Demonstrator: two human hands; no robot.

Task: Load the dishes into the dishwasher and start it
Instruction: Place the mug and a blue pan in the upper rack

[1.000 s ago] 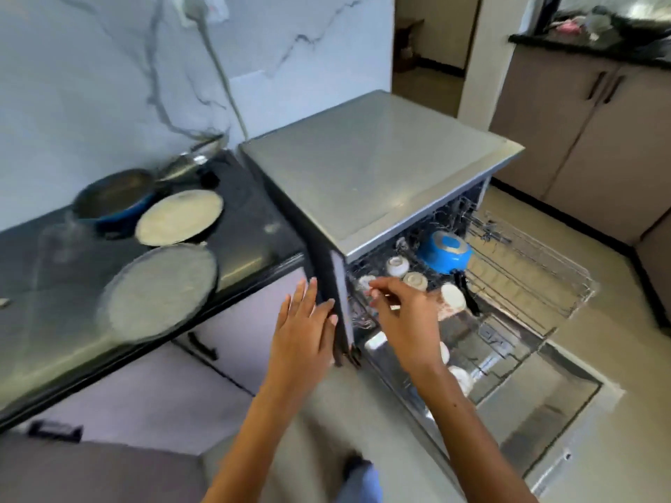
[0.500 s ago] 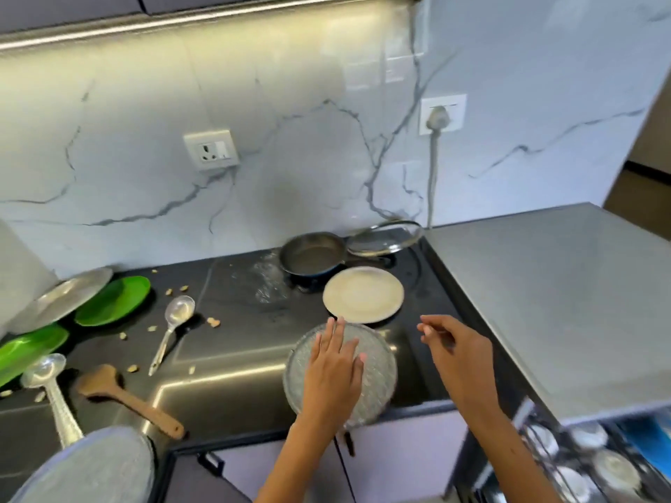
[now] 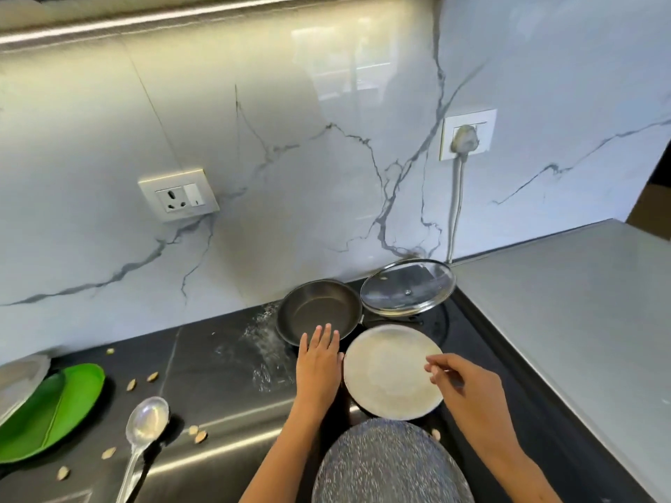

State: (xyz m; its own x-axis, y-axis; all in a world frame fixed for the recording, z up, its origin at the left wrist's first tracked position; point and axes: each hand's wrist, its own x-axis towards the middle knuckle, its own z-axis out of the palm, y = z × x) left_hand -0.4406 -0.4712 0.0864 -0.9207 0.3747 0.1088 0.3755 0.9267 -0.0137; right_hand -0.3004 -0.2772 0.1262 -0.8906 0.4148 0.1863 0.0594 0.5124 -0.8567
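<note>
A cream plate (image 3: 388, 375) lies on the black counter (image 3: 218, 364). My left hand (image 3: 319, 361) hovers with straight fingers at the plate's left edge, its fingertips over the rim of a dark frying pan (image 3: 319, 310). My right hand (image 3: 461, 379) is over the plate's right rim with fingers loosely curled, holding nothing. A grey speckled plate (image 3: 392, 466) sits nearest me. The dishwasher's grey top (image 3: 566, 306) fills the right side; its racks are out of view.
A glass lid (image 3: 406, 288) leans behind the cream plate. At the left lie a green plate (image 3: 54, 412), a steel plate (image 3: 18, 379), a metal ladle (image 3: 145, 430) and several scattered nut shells. A plugged cable (image 3: 455, 197) hangs down the marble wall.
The view has swung from the open dishwasher up to the counter. Both hands have moved forward, past the speckled plate, to either side of the cream plate.
</note>
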